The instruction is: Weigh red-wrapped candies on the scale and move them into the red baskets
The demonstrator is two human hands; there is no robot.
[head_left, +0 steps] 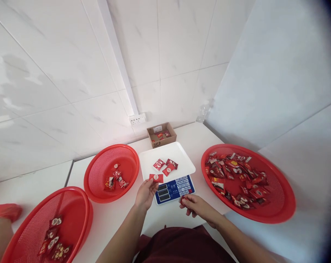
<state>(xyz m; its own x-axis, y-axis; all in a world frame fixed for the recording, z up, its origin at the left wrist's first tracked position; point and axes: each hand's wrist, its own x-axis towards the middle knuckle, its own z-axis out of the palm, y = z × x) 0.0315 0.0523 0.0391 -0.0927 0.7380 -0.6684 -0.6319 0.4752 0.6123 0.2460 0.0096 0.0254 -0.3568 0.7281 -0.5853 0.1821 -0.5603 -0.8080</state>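
My left hand (147, 193) pinches a red packet (156, 178); my right hand (194, 205) grips another, the scale (174, 189) between them.

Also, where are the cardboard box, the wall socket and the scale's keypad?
Cardboard box (164, 141): head view, front wall.
Wall socket (138, 119): head view, faceplate.
Keypad (183, 185): head view, middle keys.
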